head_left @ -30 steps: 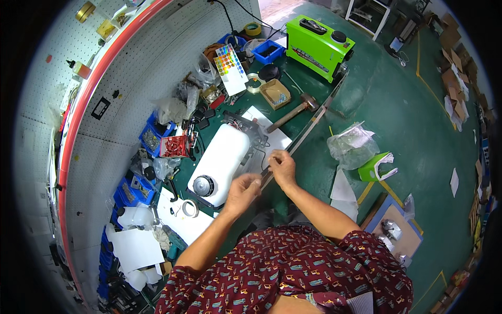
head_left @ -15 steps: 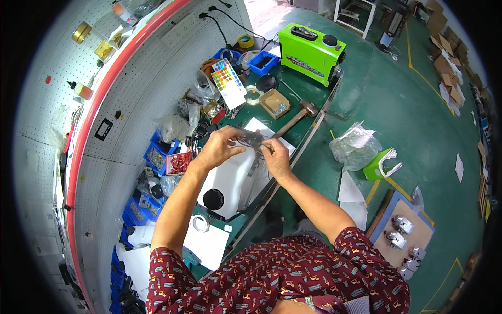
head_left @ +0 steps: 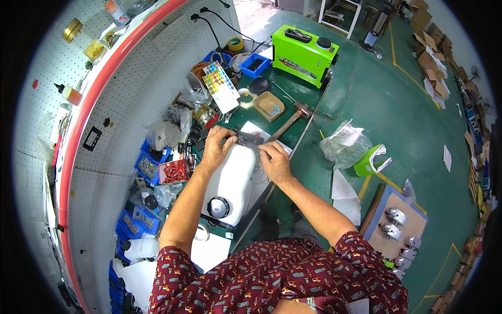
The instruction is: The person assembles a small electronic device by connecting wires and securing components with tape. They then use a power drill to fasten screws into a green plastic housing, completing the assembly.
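Note:
A white plastic tank (head_left: 234, 175) lies on the bench in front of me, its black-rimmed cap (head_left: 218, 207) at the end nearest my body. Across its far end sits a dark, flat bracket-like part (head_left: 250, 138). My left hand (head_left: 216, 148) is closed on the left end of this part, thumb and fingers pinched. At the part's right side, my right hand (head_left: 276, 163) has its fingertips pinched together; whatever they hold is too small to make out. Beneath the tank lies a white sheet, partly hidden.
A hammer (head_left: 291, 121) and an open cardboard box (head_left: 269, 107) lie beyond my hands. A bright green machine (head_left: 304, 54) stands at the bench's far end. Blue bins (head_left: 147, 163) and a red-filled box (head_left: 174, 170) crowd the left side. A tape roll (head_left: 202, 233) lies nearby.
The dark part has come down against the tank's far end, leaving more of the tank's white top in view. My hands have lowered slightly and moved a little apart. The whole view has shifted.

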`<state>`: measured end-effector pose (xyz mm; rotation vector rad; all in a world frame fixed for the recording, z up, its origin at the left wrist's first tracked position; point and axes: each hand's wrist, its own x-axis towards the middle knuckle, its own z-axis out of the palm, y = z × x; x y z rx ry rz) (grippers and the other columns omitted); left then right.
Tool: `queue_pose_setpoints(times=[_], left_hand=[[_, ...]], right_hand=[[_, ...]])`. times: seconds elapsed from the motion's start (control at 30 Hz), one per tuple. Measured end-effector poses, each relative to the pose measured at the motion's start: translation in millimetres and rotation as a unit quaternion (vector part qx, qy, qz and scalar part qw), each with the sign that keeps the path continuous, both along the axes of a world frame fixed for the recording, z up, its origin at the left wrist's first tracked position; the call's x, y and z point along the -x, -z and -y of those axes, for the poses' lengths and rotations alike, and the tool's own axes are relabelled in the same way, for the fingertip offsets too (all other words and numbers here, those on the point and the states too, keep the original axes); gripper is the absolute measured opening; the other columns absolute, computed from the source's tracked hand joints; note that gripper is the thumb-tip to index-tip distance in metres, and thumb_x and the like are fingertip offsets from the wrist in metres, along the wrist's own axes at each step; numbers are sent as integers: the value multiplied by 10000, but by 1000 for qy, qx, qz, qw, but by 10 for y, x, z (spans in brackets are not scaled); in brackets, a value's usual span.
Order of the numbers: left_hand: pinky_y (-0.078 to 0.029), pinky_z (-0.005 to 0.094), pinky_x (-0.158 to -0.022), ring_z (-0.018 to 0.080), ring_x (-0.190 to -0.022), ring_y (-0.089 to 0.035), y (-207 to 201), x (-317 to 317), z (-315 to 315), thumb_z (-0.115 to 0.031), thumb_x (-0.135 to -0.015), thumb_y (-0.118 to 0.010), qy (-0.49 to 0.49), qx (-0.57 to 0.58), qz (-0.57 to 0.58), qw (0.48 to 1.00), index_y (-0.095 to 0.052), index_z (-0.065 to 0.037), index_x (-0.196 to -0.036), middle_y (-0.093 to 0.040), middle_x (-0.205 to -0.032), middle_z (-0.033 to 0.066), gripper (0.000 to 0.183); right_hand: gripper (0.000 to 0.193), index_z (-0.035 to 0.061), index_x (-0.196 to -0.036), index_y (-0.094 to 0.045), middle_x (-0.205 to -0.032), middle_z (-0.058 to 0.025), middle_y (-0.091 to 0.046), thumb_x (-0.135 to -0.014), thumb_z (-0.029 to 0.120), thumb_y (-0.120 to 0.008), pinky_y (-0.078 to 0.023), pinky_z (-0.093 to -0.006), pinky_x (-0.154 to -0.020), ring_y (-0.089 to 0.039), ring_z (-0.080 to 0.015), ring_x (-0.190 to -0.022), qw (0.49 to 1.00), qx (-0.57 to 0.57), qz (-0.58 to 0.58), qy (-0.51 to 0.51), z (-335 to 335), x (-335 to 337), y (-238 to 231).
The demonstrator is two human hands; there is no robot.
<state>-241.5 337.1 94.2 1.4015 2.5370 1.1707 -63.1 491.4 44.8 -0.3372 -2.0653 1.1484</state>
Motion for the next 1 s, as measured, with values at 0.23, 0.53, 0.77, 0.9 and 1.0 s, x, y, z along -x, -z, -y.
queue_pose_setpoints(times=[0.23, 0.53, 0.77, 0.9, 1.0], left_hand=[[-536, 331, -796, 212, -861, -652, 165, 12, 6, -108, -906, -804, -40, -63, 141, 987, -741, 7, -988, -657, -910, 109, 155], [-512, 264, -688, 93, -715, -603, 348, 28, 73, -149, -938, -790, -98, -113, 335, 930, -693, -5, -903, -697, -811, 26, 177], [-509, 276, -656, 102, -744, -620, 415, 160, -3, -97, -901, -758, -137, -70, 415, 897, -642, -40, -973, -672, -840, 31, 147], [-512, 294, -681, 133, -795, -625, 519, 100, -35, -65, -890, -720, -201, -104, 400, 888, -596, -34, -1235, -671, -925, 62, 368], [-516, 309, -720, 153, -833, -629, 476, 117, -55, -47, -893, -676, -150, -54, 377, 912, -489, -78, -1447, -671, -963, 83, 585]], right_hand=[[233, 1, -1077, -664, -882, -87, -693, -857, -8, -740, -551, -309, -713, -675, -163, -767, 978, 204, 22, 37, 29, 87, 218], [434, -46, -1315, -587, -869, -16, -644, -896, -64, -698, -521, -226, -701, -616, -65, -767, 963, 268, 37, -4, 136, 143, 227], [445, -20, -1284, -630, -928, -50, -644, -847, -62, -699, -572, -267, -688, -646, -125, -780, 938, 347, 15, 10, 111, 205, 257], [497, -22, -1309, -614, -1082, -62, -627, -825, -125, -667, -638, -309, -749, -618, -139, -986, 929, 363, 37, -64, -71, 108, 307], [521, -27, -1355, -590, -1218, -80, -632, -854, -133, -682, -650, -348, -821, -596, -163, -1088, 896, 415, 33, -154, -245, 0, 307]])
